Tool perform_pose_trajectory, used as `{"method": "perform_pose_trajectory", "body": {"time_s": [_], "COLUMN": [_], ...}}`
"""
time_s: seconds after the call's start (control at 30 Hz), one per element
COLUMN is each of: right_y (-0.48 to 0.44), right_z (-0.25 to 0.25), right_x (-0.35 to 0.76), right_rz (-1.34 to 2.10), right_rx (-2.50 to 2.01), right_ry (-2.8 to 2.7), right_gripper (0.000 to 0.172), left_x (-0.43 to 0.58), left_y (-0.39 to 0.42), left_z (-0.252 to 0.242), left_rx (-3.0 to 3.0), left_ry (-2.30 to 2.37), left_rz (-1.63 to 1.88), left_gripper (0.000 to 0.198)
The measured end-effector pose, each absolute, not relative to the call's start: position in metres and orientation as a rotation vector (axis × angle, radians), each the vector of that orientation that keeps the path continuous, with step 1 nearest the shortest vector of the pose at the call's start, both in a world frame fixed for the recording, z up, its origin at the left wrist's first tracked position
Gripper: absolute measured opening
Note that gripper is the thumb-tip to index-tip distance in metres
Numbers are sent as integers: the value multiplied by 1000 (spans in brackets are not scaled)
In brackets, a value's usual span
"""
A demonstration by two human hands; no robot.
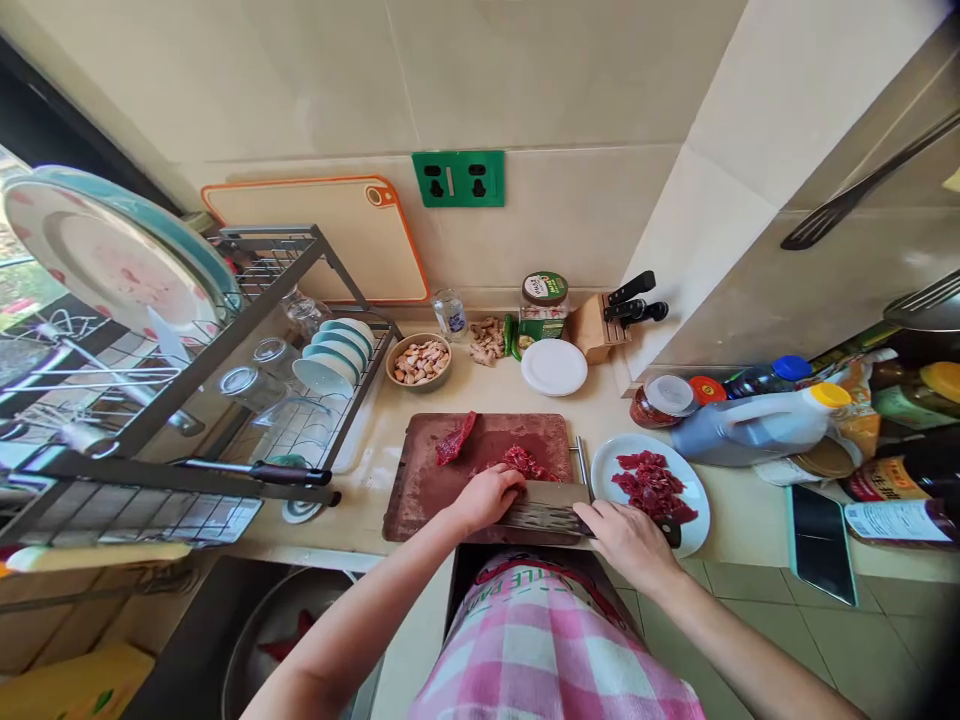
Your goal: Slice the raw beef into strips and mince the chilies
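Note:
My right hand (631, 545) is wrapped around the dark handle of a cleaver (546, 508), whose broad blade lies across the near edge of the brown cutting board (427, 490). At the blade's left end my left hand (489, 497) is curled, fingertips bent against the blade and the meat beside it; what they press on is hidden. Small slices of raw red meat (527, 461) sit just behind the blade. Farther left on the board lies a larger strip of meat (456, 440). A white plate (604, 455) right of the board holds more sliced meat (654, 484).
A metal dish rack (289, 268) stands left, a bowl of garlic (420, 363) behind the board. Ginger (487, 342), green chillies (511, 337), a small white plate (554, 367) and a knife block (592, 325) line the wall. Bottles (750, 428) and a phone (821, 543) are right.

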State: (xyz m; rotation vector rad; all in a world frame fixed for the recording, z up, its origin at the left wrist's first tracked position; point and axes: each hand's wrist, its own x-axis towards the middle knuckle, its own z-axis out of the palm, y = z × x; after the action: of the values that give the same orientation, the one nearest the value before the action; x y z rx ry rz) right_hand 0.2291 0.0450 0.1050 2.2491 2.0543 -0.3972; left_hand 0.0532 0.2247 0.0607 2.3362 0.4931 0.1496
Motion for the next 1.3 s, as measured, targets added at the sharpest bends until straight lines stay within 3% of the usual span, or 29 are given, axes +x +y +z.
{"method": "perform_pose_trajectory", "body": {"time_s": [0.13, 0.27, 0.37, 0.5, 0.6, 0.73, 0.87, 1.0, 1.3], "right_y": [33, 0, -25, -42, -42, -28, 3, 34, 75], "right_z": [105, 91, 72, 44, 27, 14, 13, 16, 10], "right_x": [230, 233, 228, 217, 213, 207, 196, 186, 151], "right_rz": [-401, -672, -1173, -2028, -2322, -2453, -2525, -2474, -2378], "right_rx": [2347, 2623, 3008, 3301, 3321, 3275, 3176, 3091, 3039], "right_ry": [2061, 2017, 1684, 749, 421, 439, 562, 649, 866], "right_gripper": [32, 30, 22, 34, 35, 35, 35, 38, 36], "left_x": [62, 57, 45, 35, 39, 47, 47, 51, 66], "left_y": [235, 254, 258, 249, 243, 245, 240, 220, 205], "left_z": [43, 37, 35, 30, 29, 30, 20, 4, 3], "left_rx": [2400, 2363, 2334, 2342, 2451, 2559, 2454, 2339, 2212], "left_ry": [690, 782, 948, 1087, 1053, 1110, 1067, 1051, 1082], "left_rz": [206, 233, 239, 148, 108, 131, 330, 616, 784], "left_gripper": [21, 19, 20, 35, 53, 61, 52, 53, 64]}}
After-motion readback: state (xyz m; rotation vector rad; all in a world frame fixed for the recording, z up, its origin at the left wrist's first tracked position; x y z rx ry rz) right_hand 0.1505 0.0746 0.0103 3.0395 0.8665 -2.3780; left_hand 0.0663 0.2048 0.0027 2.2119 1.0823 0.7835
